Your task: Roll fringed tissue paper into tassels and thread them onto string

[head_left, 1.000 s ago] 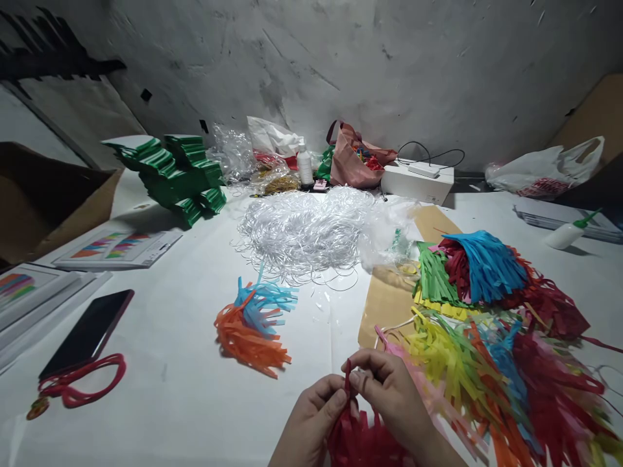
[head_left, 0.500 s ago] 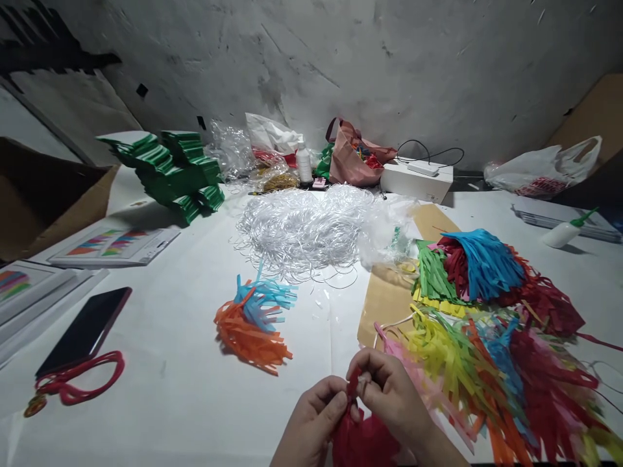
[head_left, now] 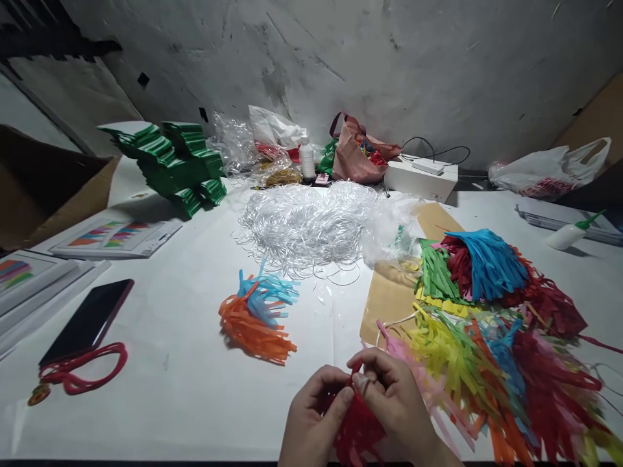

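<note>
Near the table's front edge, my left hand [head_left: 318,412] and my right hand [head_left: 392,399] pinch the narrow top of a red paper tassel [head_left: 359,425] between thumbs and fingers. Its fringe hangs below them, partly hidden by both hands. Left of my hands lie an orange tassel [head_left: 256,329] and a light blue tassel [head_left: 267,292], overlapping each other. To the right spreads a pile of yellow, green, pink, blue and red tassels [head_left: 452,357]. Behind it sit folded bundles of fringed paper, a blue one [head_left: 496,263] on top.
A heap of white string [head_left: 306,227] fills the table's middle. On the left are a phone [head_left: 87,321] with a red cord, printed packs [head_left: 117,239] and stacked green cut-outs [head_left: 170,162]. A glue bottle [head_left: 569,235] lies at right. Bags and a white box [head_left: 421,178] line the wall.
My hands have drawn closer together at the top of the red tassel, and the left hand has turned, its thumb now near the right thumb. The view has shifted slightly.
</note>
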`<state>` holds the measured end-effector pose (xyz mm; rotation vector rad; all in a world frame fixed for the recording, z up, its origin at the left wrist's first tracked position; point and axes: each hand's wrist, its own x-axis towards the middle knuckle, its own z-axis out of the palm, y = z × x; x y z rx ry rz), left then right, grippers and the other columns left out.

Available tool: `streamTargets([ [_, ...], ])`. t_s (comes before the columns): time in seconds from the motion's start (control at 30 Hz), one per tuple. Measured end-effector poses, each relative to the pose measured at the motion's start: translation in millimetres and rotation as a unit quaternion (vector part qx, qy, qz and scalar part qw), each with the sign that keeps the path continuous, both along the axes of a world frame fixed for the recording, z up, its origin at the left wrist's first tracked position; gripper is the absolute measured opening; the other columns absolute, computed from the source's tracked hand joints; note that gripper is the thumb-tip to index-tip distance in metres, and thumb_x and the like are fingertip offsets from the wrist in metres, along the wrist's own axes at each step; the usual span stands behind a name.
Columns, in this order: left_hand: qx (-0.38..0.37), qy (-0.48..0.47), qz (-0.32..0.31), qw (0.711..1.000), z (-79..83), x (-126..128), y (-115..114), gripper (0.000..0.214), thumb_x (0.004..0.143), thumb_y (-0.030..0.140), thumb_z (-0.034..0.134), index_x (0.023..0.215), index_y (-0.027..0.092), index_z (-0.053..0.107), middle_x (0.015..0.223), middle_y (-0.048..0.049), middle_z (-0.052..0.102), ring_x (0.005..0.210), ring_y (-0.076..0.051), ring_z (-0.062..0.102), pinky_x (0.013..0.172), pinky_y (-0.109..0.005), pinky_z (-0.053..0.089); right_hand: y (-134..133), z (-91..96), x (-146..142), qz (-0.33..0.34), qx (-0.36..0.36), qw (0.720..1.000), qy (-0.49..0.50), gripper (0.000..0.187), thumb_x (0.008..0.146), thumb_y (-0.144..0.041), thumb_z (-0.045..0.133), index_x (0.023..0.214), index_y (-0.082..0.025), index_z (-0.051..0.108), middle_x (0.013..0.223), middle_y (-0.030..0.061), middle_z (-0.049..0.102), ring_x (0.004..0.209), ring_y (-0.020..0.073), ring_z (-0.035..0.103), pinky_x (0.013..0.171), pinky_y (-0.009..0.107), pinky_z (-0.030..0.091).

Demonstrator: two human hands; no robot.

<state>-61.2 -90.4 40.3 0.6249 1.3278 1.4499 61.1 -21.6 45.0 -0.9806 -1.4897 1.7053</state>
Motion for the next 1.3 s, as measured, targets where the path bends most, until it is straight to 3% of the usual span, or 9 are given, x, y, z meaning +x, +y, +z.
streamTargets([
  [0.2, -0.007, -0.022, 0.021, 1.0, -1.3, 1, -1, 0.03, 0.07, 0.049, 0.085, 0.08, 0.023, 0.074, 0.077, 0.0005, 0.07, 0.073, -0.017, 0.064, 0.068, -0.021, 0.051, 0, -4.8, 2, 0.011, -0.007, 1.0, 0.005, 0.022, 0.084, -0.037, 0.065, 0.094, -0.019, 0.072, 0.062, -0.0052, 0.042, 0.058, 0.0118, 0.037, 0.054, 0.023, 0.03],
  [0.33, -0.003, -0.024, 0.022, 0.999, -1.3, 3, -1, 0.031, 0.07, 0.05, 0.084, 0.08, 0.022, 0.075, 0.077, 0.0002, 0.071, 0.073, -0.016, 0.064, 0.07, -0.021, 0.05, 0, -5.8, 4, 0.012, -0.007, 1.0, 0.006, 0.026, 0.086, -0.042, 0.065, 0.095, -0.019, 0.073, 0.069, -0.0004, 0.054, 0.064, 0.014, 0.047, 0.056, 0.024, 0.035],
  [0.53, -0.014, -0.044, 0.029, 0.999, -7.5, 4, -1, 0.034, 0.067, 0.049, 0.087, 0.079, 0.021, 0.074, 0.077, -0.0009, 0.073, 0.073, -0.016, 0.066, 0.069, -0.022, 0.051, 1, -3.2, 4, 0.016, 0.014, 1.0, -0.014, 0.019, 0.084, -0.03, 0.059, 0.094, -0.018, 0.071, 0.075, 0.0023, 0.064, 0.066, 0.0155, 0.055, 0.058, 0.024, 0.04],
  [0.73, 0.021, -0.051, 0.021, 0.998, -17.7, 7, -2, 0.027, 0.07, 0.042, 0.086, 0.078, 0.02, 0.073, 0.079, -0.0017, 0.072, 0.077, -0.017, 0.066, 0.071, -0.023, 0.05, 1, -8.4, 1, 0.019, 0.045, 0.998, -0.033, 0.011, 0.079, -0.022, 0.053, 0.08, -0.019, 0.063, 0.068, -0.0018, 0.056, 0.062, 0.014, 0.05, 0.056, 0.024, 0.036],
  [1.0, 0.048, 0.004, 0.042, 0.998, -23.9, 9, -5, 0.026, 0.072, 0.043, 0.084, 0.075, 0.019, 0.074, 0.076, -0.0014, 0.069, 0.074, -0.017, 0.063, 0.07, -0.022, 0.05, 1, -19.2, -1, 0.0, 0.151, 0.981, -0.121, 0.02, 0.094, -0.03, 0.047, 0.08, -0.02, 0.056, 0.069, -0.0023, 0.054, 0.061, 0.0142, 0.049, 0.056, 0.025, 0.034],
  [1.13, -0.013, -0.061, 0.104, 0.993, -29.2, 0, -1, 0.033, 0.062, 0.043, 0.091, 0.076, 0.019, 0.074, 0.075, -0.001, 0.071, 0.071, -0.015, 0.064, 0.067, -0.021, 0.052, 6, -18.1, 4, 0.029, 0.13, 0.983, -0.127, 0.021, 0.097, -0.039, 0.05, 0.103, -0.021, 0.059, 0.073, -0.0032, 0.053, 0.064, 0.015, 0.05, 0.057, 0.025, 0.038],
  [1.23, -0.043, -0.125, 0.122, 0.984, -31.7, -8, 1, 0.038, 0.058, 0.042, 0.094, 0.079, 0.018, 0.073, 0.073, -0.0005, 0.072, 0.064, -0.013, 0.063, 0.06, -0.02, 0.051, 7, -15.3, 9, 0.031, 0.171, 0.976, -0.131, 0.028, 0.103, -0.041, 0.041, 0.09, -0.022, 0.057, 0.079, -0.0003, 0.058, 0.073, 0.0162, 0.055, 0.067, 0.026, 0.041],
  [1.3, -0.045, -0.149, 0.129, 0.979, -31.5, -10, 2, 0.039, 0.059, 0.04, 0.094, 0.082, 0.018, 0.072, 0.073, -0.0003, 0.072, 0.062, -0.012, 0.062, 0.058, -0.019, 0.051, 4, -14.4, 11, 0.039, 0.196, 0.97, -0.141, 0.034, 0.105, -0.039, 0.037, 0.08, -0.022, 0.052, 0.075, -0.0006, 0.058, 0.07, 0.0157, 0.054, 0.065, 0.026, 0.039],
])
